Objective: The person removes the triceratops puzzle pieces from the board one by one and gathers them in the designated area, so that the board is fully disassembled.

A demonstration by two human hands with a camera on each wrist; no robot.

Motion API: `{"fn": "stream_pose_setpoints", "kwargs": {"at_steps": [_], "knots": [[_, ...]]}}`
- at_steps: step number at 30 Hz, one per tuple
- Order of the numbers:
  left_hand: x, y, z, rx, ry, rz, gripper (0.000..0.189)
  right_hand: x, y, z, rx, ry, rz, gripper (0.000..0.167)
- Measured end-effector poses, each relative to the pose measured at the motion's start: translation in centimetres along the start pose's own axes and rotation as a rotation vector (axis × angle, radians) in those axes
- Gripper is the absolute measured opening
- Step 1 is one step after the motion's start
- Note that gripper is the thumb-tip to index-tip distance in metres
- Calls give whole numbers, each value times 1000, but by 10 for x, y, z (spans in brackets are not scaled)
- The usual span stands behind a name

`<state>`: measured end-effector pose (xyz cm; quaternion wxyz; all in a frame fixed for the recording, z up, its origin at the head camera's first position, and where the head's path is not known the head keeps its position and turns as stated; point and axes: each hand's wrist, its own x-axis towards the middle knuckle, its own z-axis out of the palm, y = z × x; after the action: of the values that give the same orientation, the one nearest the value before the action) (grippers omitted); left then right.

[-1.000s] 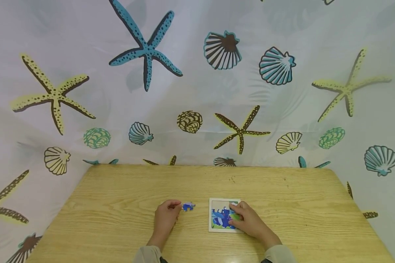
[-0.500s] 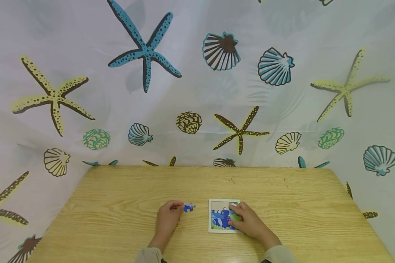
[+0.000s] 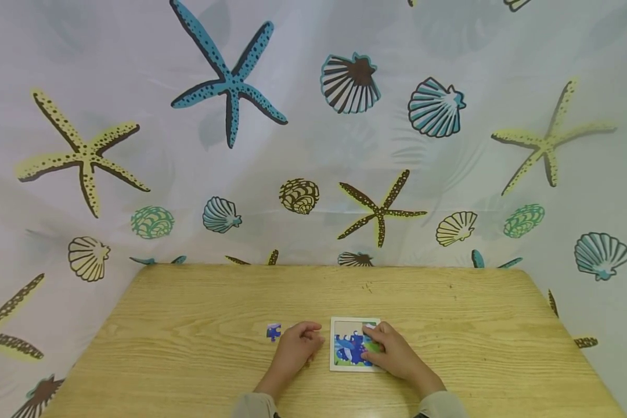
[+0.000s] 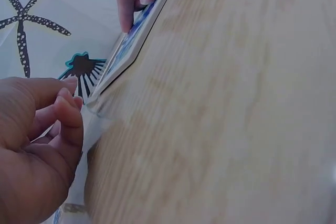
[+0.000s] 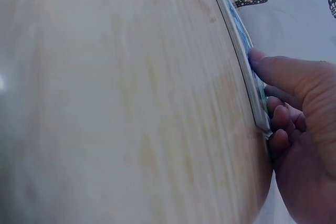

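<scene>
A square jigsaw puzzle board (image 3: 349,368) with a pale frame lies on the table, its blue and green picture partly filled and its upper left bare. My right hand (image 3: 395,350) grips its right side; thumb and index finger rest on the picture, and the other fingers curl at the edge in the right wrist view. Left of the board is my left hand (image 3: 296,348), loosely curled, fingertips pointing at the board; in the left wrist view thumb and fingertips come close with nothing visible between them. A loose blue and lilac puzzle piece (image 3: 274,332) lies left of that hand.
The wooden table (image 3: 198,325) carries the board and piece. A white cloth (image 3: 313,145) printed with starfish and shells hangs behind and along both sides of it.
My left hand has moved right toward the board, covering the spot where a blue piece showed and uncovering the piece now at its left. The right hand has stayed on the board.
</scene>
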<state>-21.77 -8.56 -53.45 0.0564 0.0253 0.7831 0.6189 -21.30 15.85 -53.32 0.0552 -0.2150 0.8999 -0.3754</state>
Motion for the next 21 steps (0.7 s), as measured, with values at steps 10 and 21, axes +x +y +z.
{"fn": "stream_pose_setpoints", "kwargs": {"at_steps": [10,21], "knots": [[3,2,9,126,-233,-9,61,1,3,0,15,3,18,56],[10,2,10,413,-282,130,73,1,4,-1,44,11,20,55]]}}
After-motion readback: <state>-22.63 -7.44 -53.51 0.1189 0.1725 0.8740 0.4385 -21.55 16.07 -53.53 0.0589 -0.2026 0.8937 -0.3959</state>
